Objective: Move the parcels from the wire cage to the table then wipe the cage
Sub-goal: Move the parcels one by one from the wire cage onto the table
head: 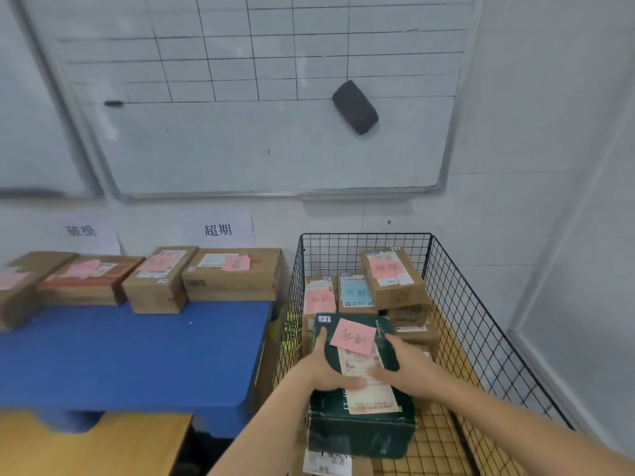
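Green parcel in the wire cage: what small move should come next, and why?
Probably grip the green parcel by its sides and lift: left hand and right hand rest on its top, it lies inside the wire cage, and the blue table alongside has bare surface.

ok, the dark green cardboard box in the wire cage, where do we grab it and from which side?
Take the dark green cardboard box by its two long side edges, coming down from above. It lies flat on other parcels, top face up, and the black wire cage walls block a sideways approach. Stay off the pink paper note on top.
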Demonstrator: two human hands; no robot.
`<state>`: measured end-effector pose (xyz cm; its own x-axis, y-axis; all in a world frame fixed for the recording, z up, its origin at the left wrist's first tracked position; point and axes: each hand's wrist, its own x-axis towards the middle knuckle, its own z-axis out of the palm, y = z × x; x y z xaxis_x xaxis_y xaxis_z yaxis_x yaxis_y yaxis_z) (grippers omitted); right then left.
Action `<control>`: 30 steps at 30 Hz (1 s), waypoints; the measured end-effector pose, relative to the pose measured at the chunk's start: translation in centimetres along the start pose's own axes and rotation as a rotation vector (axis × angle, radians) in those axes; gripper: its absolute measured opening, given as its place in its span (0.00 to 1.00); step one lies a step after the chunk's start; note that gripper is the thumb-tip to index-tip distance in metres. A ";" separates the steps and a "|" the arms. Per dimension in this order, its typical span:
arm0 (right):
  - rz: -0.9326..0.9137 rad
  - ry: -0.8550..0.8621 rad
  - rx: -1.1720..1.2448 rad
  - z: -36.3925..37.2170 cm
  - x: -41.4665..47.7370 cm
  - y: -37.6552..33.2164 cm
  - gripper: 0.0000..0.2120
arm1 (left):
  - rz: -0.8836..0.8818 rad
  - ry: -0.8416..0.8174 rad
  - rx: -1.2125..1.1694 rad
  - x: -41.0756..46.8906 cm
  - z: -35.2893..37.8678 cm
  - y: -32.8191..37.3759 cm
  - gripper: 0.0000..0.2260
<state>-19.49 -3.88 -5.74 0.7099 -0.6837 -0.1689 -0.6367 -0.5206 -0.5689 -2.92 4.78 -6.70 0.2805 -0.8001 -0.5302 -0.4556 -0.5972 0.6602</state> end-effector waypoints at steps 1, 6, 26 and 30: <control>0.001 0.002 0.008 0.1 -0.1 0.0 0.27 | 0.001 -0.002 0.000 0.0 0.1 -0.1 0.57; 0.031 0.020 0.053 0.7 -0.3 0.5 0.27 | -0.022 0.048 -0.004 0.3 0.4 -0.6 0.58; -0.055 0.271 -0.070 -12.7 -3.5 -5.1 0.25 | 0.238 0.222 0.094 -3.7 -7.8 9.4 0.55; -0.058 0.367 -0.064 -16.4 -3.9 -7.6 0.36 | 0.287 0.288 0.055 -5.7 -11.7 12.2 0.56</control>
<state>-22.34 -5.63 12.42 0.5977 -0.7837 0.1690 -0.6240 -0.5871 -0.5157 -0.17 1.37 10.57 0.3573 -0.9214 -0.1527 -0.5918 -0.3498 0.7262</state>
